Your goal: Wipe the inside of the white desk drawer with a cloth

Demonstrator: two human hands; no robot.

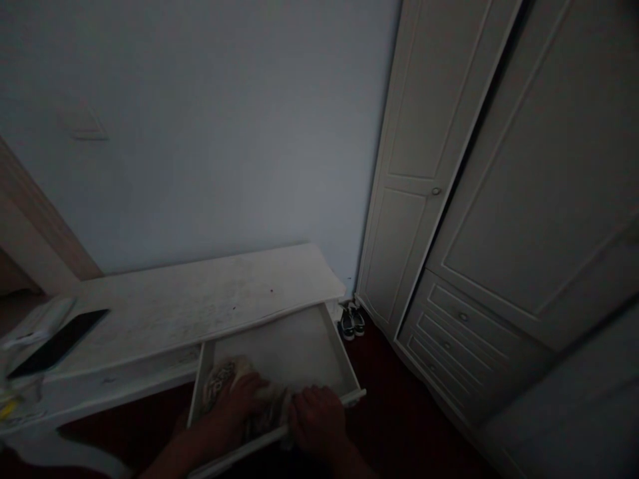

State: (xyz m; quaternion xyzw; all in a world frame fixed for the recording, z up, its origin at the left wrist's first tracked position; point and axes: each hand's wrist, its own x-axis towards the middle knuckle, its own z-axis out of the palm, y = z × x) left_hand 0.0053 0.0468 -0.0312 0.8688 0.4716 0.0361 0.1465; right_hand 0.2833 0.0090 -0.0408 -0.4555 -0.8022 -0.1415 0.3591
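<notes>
A white drawer is pulled out from the table, seen low in the head view. Inside it, on the near left, lies a bundle of light patterned cloth with dark markings. My left hand reaches into the drawer, fingers bent onto the cloth. Over the drawer's front edge is my right hand, its fingers curled around part of the light cloth. Dim light hides the fingertips and the cloth's exact kind.
The white tabletop runs along the wall, with a dark flat tablet-like object at its left. Sneakers stand on the dark red floor beyond the drawer. A white wardrobe lines the right side.
</notes>
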